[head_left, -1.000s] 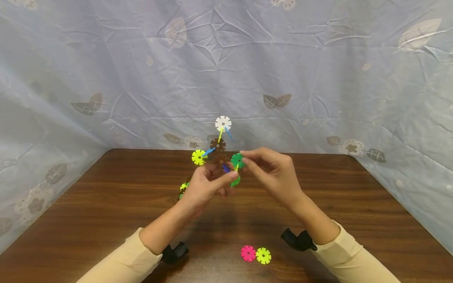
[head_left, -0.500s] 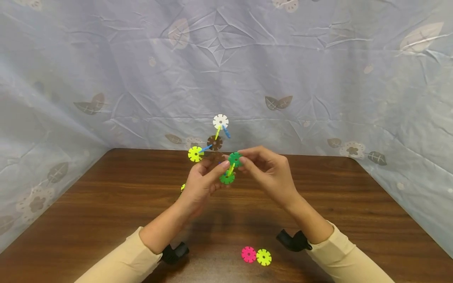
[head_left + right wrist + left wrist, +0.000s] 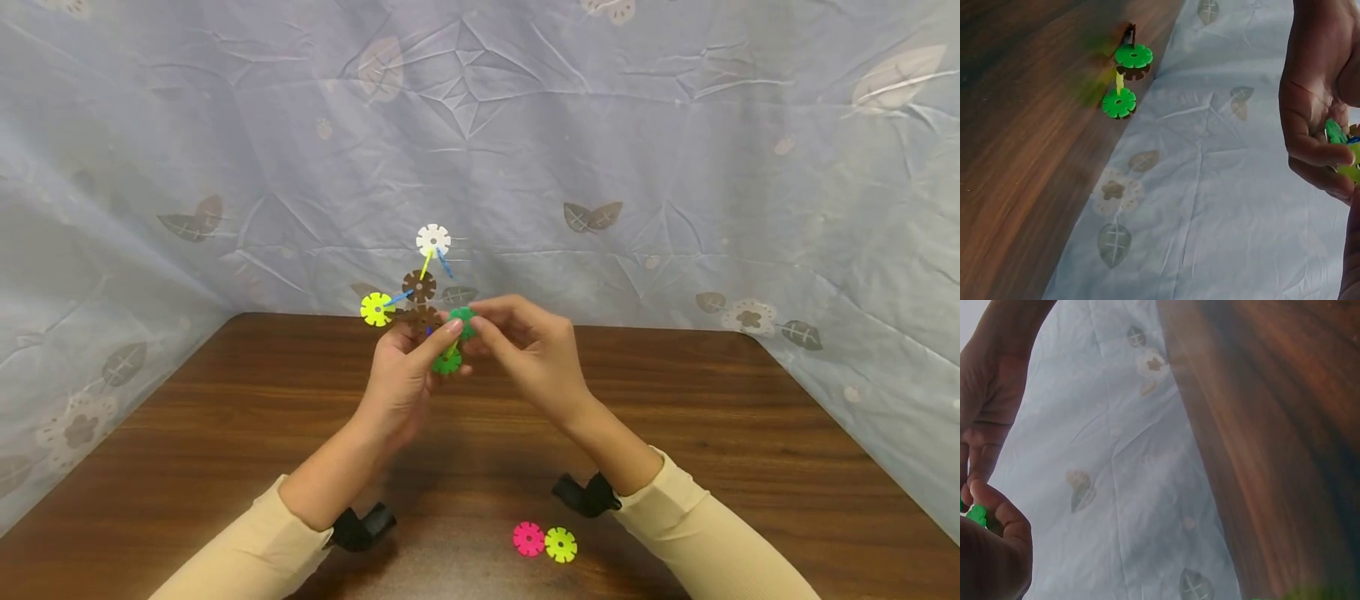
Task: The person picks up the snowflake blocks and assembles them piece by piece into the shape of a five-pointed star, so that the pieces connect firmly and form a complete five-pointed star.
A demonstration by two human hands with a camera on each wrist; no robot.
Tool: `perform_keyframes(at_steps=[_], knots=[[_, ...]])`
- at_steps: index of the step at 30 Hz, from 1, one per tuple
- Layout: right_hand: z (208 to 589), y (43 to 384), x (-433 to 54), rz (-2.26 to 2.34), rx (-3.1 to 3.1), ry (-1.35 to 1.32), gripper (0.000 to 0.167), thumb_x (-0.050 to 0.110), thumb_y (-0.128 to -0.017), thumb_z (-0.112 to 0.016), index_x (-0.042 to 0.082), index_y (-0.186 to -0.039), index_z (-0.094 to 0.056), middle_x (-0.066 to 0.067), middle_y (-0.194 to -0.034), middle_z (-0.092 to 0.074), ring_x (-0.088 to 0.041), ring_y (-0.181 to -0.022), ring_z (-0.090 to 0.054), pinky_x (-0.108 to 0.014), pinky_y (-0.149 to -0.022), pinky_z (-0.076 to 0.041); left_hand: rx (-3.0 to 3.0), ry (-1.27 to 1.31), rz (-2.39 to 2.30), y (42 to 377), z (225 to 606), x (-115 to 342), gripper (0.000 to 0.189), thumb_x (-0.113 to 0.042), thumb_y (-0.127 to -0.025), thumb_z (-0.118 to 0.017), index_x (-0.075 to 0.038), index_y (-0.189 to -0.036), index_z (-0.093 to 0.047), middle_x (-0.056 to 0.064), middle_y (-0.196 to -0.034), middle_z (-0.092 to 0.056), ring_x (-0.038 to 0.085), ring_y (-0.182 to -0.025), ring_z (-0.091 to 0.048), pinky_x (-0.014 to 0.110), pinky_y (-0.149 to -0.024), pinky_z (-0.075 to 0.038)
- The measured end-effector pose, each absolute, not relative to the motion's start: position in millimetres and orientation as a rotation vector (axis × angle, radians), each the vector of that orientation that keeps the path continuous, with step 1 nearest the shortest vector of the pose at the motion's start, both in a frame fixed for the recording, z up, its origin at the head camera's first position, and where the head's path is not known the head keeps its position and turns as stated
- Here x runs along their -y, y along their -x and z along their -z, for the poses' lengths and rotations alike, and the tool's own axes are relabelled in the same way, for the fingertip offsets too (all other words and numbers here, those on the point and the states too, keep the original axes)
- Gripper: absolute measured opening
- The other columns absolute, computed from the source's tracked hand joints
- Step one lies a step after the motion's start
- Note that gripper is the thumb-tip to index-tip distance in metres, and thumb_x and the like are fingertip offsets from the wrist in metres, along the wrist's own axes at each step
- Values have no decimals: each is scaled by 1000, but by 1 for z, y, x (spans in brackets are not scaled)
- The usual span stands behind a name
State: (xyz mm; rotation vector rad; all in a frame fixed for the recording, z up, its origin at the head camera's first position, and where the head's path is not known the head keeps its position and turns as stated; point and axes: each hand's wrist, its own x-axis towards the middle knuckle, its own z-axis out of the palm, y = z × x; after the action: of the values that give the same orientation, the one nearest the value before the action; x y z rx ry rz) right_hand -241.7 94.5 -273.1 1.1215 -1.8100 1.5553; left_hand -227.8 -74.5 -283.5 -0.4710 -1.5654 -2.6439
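Note:
In the head view my left hand (image 3: 401, 367) holds up a chain of interlocking notched plastic discs. At its top is a white disc (image 3: 432, 241); below come a brown disc (image 3: 418, 287) and a yellow-green disc (image 3: 377, 309). Thin blue and yellow discs, seen edge-on, link them. My right hand (image 3: 536, 354) pinches the edge of a green disc (image 3: 463, 315) between thumb and fingers. The left thumb lies against that same disc. Just under it sits a second green disc (image 3: 447, 361). My left fingers partly hide the chain's lower part.
A pink disc (image 3: 528, 539) and a yellow disc (image 3: 561, 545) lie touching on the brown wooden table (image 3: 705, 417) near its front. In the right wrist view, another group with green discs (image 3: 1134, 56) stands on the table. A patterned cloth (image 3: 480, 150) hangs behind.
Both hands have moved left and slightly up with the disc chain. The left thumb has come up against the upper green disc. The pink and yellow discs have stayed put.

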Motion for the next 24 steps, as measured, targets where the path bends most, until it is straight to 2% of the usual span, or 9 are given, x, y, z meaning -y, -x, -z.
perform_keyframes(at_steps=[4,11,15,19,21,24], knots=[[267,245,-90,-1511,1854,-1106,17,-8,-98,-66,-10,-114,-69,-23,-98,-76,-18,-83,-78,-35,-75,-66,1572,441,2620,230,278,82,14,-5,-103,-63,-16,-94,-67,-7,-85,-72,7,-73,-69,23,-64,-61],[267,261,-90,-1535,2082,-1002,19,5,-105,-59,-7,-119,-67,-23,-104,-74,-26,-87,-75,-44,-77,-65,1574,402,2566,234,268,95,9,-11,-102,-68,-17,-96,-66,-6,-85,-72,8,-71,-71,24,-65,-61],[283,274,-83,-1437,2421,-976,22,15,-105,-64,0,-119,-69,-16,-111,-77,-22,-97,-74,-37,-85,-64,1526,407,2584,232,263,100,9,-10,-102,-67,-17,-97,-66,-6,-85,-72,9,-71,-72,24,-64,-60],[304,287,-66,-1162,2700,-1129,28,19,-101,-70,3,-125,-68,-13,-118,-76,-23,-108,-74,-32,-93,-61,1507,415,2607,230,260,102,12,-9,-103,-65,-18,-95,-65,-5,-83,-71,9,-71,-72,23,-63,-58],[312,292,-57,-1063,2771,-1237,35,18,-100,-72,5,-131,-64,-15,-123,-74,-28,-109,-73,-32,-92,-60,1503,416,2613,228,260,102,11,-10,-102,-67,-17,-95,-65,-4,-83,-71,9,-71,-71,24,-63,-59],[321,297,-44,-985,2816,-1390,46,13,-97,-75,6,-140,-59,-14,-137,-66,-31,-117,-67,-29,-93,-57,1501,418,2615,227,259,103,9,-11,-102,-68,-17,-96,-65,-4,-83,-70,10,-72,-71,25,-64,-60]])
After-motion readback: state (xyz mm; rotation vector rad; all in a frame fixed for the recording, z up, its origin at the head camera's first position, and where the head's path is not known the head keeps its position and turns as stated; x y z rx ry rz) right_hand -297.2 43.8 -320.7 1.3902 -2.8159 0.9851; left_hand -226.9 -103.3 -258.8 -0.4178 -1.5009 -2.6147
